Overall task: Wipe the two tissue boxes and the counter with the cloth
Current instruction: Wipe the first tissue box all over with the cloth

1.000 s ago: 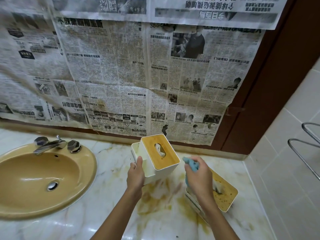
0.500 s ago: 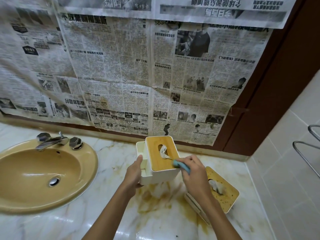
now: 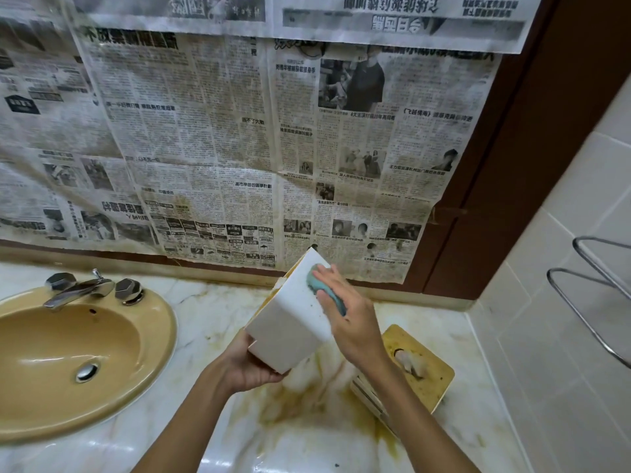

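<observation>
My left hand (image 3: pixel 247 365) grips the bottom end of a white tissue box (image 3: pixel 290 315) and holds it tilted above the counter, its white side turned up and its yellow lid facing away to the left. My right hand (image 3: pixel 345 315) presses a teal cloth (image 3: pixel 324 291) against the upper part of that side, fingers curled over the cloth. The second tissue box (image 3: pixel 423 373), white with a stained yellow lid and a tissue poking from its slot, stands on the marble counter (image 3: pixel 307 435) just right of my right wrist. Yellow-brown stains spread over the counter under the boxes.
A tan sink (image 3: pixel 68 356) with a chrome faucet (image 3: pixel 82 288) sits at the left. Stained newspaper (image 3: pixel 239 141) covers the wall behind the counter. A tiled wall at the right carries a chrome towel rack (image 3: pixel 594 302).
The box has been lifted and tipped so its lid faces away and a white side faces up. My right hand moved the cloth from the lid onto that side. The view came closer.
</observation>
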{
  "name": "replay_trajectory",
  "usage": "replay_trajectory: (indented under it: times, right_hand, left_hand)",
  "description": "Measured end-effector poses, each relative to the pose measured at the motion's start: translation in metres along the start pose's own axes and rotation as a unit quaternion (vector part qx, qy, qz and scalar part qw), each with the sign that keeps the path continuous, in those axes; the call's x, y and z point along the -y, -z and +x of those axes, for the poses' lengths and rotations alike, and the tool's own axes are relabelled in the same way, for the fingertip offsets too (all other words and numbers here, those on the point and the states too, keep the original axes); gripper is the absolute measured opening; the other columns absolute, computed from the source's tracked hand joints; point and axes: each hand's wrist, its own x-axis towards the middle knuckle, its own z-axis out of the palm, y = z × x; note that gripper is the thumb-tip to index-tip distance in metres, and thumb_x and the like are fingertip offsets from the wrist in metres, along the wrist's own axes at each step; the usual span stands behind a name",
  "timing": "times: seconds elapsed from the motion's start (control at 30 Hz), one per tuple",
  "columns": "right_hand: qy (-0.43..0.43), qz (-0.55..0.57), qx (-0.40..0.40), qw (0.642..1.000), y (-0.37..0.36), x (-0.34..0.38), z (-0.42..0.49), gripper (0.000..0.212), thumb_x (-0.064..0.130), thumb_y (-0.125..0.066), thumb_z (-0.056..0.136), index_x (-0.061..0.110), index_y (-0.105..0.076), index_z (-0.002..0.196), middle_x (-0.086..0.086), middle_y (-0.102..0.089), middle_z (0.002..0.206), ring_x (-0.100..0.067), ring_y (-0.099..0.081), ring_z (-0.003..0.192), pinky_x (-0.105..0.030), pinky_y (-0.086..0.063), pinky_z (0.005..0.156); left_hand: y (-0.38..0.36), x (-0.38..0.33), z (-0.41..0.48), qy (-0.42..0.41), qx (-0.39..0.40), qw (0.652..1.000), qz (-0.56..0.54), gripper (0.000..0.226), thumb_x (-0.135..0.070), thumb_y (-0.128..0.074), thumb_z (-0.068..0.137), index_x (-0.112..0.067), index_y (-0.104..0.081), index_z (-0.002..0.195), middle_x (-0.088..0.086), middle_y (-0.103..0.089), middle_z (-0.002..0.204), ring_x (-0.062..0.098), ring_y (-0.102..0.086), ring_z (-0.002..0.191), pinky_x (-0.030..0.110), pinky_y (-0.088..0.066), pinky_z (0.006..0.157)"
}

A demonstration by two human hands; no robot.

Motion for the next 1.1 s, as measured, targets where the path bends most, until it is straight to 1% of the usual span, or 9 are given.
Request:
replay_trajectory:
  times: [0.1, 0.2, 0.37, 0.43, 0.6, 0.7, 0.9, 0.97, 1.1]
  right_hand:
    - [0.082, -0.021, 0.064, 0.994, -0.008, 0.009, -0.021, 0.039, 0.016, -0.055, 0.103, 0.017, -0.057, 0.142, 0.007, -0.049, 0.152, -0.006, -0.031, 0.149, -0.030, -0.023, 0.124]
    - [0.110, -0.023, 0.090, 0.990, -0.004, 0.003, -0.028, 0.041, 0.010, -0.056, 0.103, 0.018, -0.057, 0.142, 0.006, -0.048, 0.153, -0.010, -0.032, 0.149, -0.029, -0.024, 0.124]
    - [-0.030, -0.029, -0.001, 0.999, 0.016, -0.020, 0.017, 0.039, 0.023, -0.054, 0.104, 0.029, -0.052, 0.143, 0.017, -0.043, 0.152, -0.001, -0.027, 0.149, -0.040, -0.028, 0.123]
    - [-0.037, -0.055, -0.011, 0.998, 0.018, -0.019, 0.028, 0.040, 0.025, -0.053, 0.105, 0.027, -0.051, 0.145, 0.018, -0.042, 0.151, -0.001, -0.027, 0.149, -0.041, -0.029, 0.123]
    - [0.097, -0.050, 0.078, 0.991, -0.002, 0.017, -0.009, 0.042, 0.015, -0.054, 0.104, 0.021, -0.050, 0.146, 0.007, -0.044, 0.156, -0.006, -0.028, 0.150, -0.030, -0.024, 0.124]
    - [0.137, -0.049, 0.114, 0.983, -0.003, 0.015, -0.020, 0.044, 0.014, -0.051, 0.105, 0.013, -0.048, 0.148, 0.004, -0.040, 0.159, -0.013, -0.026, 0.152, -0.033, -0.021, 0.125]
    - [0.031, -0.080, 0.080, 0.993, 0.007, 0.003, 0.010, 0.049, 0.031, -0.029, 0.109, 0.027, -0.028, 0.158, 0.016, -0.012, 0.167, -0.001, 0.003, 0.154, -0.033, -0.004, 0.126]
    - [-0.009, -0.074, 0.064, 0.995, 0.010, -0.001, 0.020, 0.046, 0.029, -0.037, 0.109, 0.031, -0.033, 0.155, 0.017, -0.016, 0.166, 0.002, -0.003, 0.153, -0.029, -0.009, 0.126]
    - [-0.063, -0.011, -0.010, 0.998, 0.016, -0.009, 0.032, 0.039, 0.017, -0.058, 0.101, 0.023, -0.058, 0.140, 0.009, -0.049, 0.151, 0.005, -0.038, 0.140, -0.021, -0.029, 0.120]
  left_hand:
    - [0.007, -0.002, 0.005, -0.004, -0.007, 1.000, -0.013, 0.031, -0.028, -0.058, 0.077, -0.002, -0.071, 0.088, 0.020, -0.068, 0.084, 0.035, -0.065, 0.074, 0.037, -0.051, 0.068]
    - [0.015, -0.002, 0.006, -0.010, -0.004, 1.000, 0.001, 0.032, -0.026, -0.057, 0.076, -0.001, -0.076, 0.071, 0.020, -0.069, 0.078, 0.035, -0.069, 0.063, 0.038, -0.055, 0.060]
    - [0.012, 0.001, 0.004, -0.011, -0.003, 0.999, 0.050, 0.028, -0.018, -0.054, 0.075, -0.004, -0.074, 0.060, 0.018, -0.067, 0.073, 0.035, -0.070, 0.062, 0.040, -0.057, 0.058]
    - [0.007, 0.001, 0.004, -0.010, -0.005, 0.998, 0.061, 0.027, -0.017, -0.054, 0.075, -0.004, -0.075, 0.061, 0.017, -0.067, 0.073, 0.035, -0.070, 0.063, 0.039, -0.057, 0.058]
    - [0.002, -0.003, 0.007, -0.027, -0.013, 0.998, 0.059, 0.028, -0.022, -0.056, 0.079, -0.005, -0.077, 0.072, 0.018, -0.068, 0.079, 0.033, -0.069, 0.065, 0.036, -0.055, 0.059]
    - [0.007, -0.005, 0.004, -0.036, -0.013, 0.997, 0.067, 0.032, -0.025, -0.053, 0.085, -0.004, -0.077, 0.078, 0.019, -0.068, 0.083, 0.034, -0.068, 0.068, 0.036, -0.054, 0.062]
    - [0.003, -0.008, 0.000, -0.030, -0.043, 0.993, 0.104, 0.029, -0.016, -0.043, 0.098, -0.010, -0.065, 0.082, 0.015, -0.063, 0.076, 0.032, -0.066, 0.066, 0.037, -0.049, 0.068]
    - [0.001, -0.009, -0.002, -0.028, -0.044, 0.993, 0.109, 0.028, -0.017, -0.042, 0.098, -0.011, -0.064, 0.083, 0.015, -0.063, 0.076, 0.032, -0.065, 0.069, 0.036, -0.051, 0.066]
    - [0.002, -0.007, -0.003, -0.024, -0.040, 0.993, 0.106, 0.028, -0.017, -0.042, 0.098, -0.012, -0.065, 0.082, 0.013, -0.064, 0.075, 0.032, -0.065, 0.070, 0.036, -0.054, 0.064]
